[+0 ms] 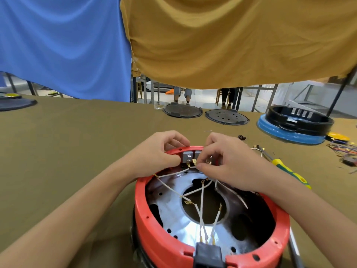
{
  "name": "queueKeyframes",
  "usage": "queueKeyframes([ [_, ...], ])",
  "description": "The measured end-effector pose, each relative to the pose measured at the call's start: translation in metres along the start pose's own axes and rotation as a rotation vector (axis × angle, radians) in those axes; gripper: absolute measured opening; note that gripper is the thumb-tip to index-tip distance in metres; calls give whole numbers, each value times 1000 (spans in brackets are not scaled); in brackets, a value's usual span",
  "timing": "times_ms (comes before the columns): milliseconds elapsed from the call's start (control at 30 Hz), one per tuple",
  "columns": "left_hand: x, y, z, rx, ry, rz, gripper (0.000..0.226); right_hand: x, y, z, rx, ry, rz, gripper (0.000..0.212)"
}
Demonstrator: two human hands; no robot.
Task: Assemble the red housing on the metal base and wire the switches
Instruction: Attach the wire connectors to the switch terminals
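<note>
The red housing (154,235) sits in front of me around the shiny metal base (173,215), which has a round hole in its middle. Grey switches (188,157) are set in the housing's far rim. My left hand (154,153) grips that rim, thumb pressed beside the switches. My right hand (228,161) pinches a white wire with a brass terminal (194,162) at the switch tabs. Several white wires (201,202) cross the base and run to a black socket (207,253) at the near rim.
A yellow-green screwdriver (289,172) lies right of the housing, with loose wires and small parts (345,151) beyond it. At the table's far side lie two dark round plates (182,111) (227,117) and a black ring on a blue base (297,124). Blue and yellow cloths hang overhead.
</note>
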State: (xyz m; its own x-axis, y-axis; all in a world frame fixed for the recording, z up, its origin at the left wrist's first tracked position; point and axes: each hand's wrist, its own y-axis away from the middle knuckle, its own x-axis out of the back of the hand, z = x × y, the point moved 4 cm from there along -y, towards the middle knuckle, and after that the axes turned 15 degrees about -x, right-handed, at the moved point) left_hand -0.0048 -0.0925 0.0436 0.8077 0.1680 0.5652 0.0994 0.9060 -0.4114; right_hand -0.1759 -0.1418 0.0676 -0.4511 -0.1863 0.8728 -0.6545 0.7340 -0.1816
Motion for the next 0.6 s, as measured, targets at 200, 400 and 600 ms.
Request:
queueKeyframes([
  [200,0,0,-1,18,6,-10,35,1,-8,-11,21,175,-78,13],
  [400,0,0,0,5,-30,-18,37,-3,-11,-14,36,219,-44,15],
  [600,0,-1,2,2,-66,-20,36,-6,-11,-11,17,170,-29,15],
])
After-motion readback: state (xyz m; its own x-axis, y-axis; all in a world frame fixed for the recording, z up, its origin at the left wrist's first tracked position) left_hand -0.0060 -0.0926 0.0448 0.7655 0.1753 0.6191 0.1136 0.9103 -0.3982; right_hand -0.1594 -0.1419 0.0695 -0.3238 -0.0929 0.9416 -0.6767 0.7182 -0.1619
